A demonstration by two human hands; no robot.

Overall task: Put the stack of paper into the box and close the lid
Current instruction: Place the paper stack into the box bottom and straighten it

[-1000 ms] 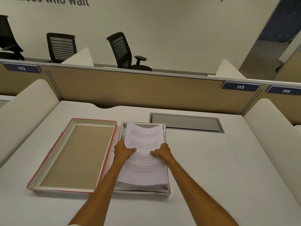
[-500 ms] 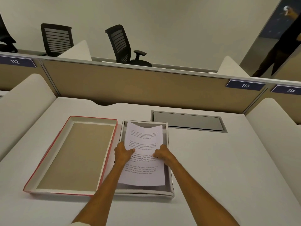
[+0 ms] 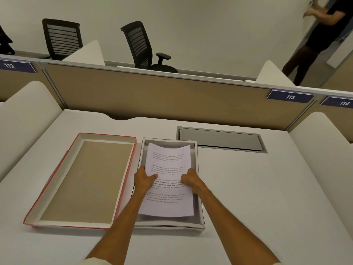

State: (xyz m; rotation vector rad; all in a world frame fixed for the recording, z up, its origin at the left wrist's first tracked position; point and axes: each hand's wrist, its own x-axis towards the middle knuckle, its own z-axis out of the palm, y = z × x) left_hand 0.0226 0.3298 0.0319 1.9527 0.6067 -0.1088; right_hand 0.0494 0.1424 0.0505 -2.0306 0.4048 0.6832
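Note:
A stack of printed white paper [image 3: 168, 165] sits inside the open grey box [image 3: 198, 190] in the middle of the desk, its far end curling up slightly. My left hand [image 3: 143, 179] grips the stack's left edge and my right hand [image 3: 190, 180] grips its right edge, thumbs on top. The red-edged lid [image 3: 122, 176] lies upside down on the desk, touching the box's left side, with its brown inside facing up.
A grey cable hatch [image 3: 219, 139] is set into the white desk [image 3: 257, 197] behind the box. Curved white side dividers [image 3: 24, 108] and a tan back partition [image 3: 152, 96] enclose the desk. Black office chairs [image 3: 141, 44] stand beyond. A person [image 3: 315, 41] stands far right.
The stack has sunk lower into the box, its near edge now below the box's front wall. The view tilted upward and a person came into sight at the far right.

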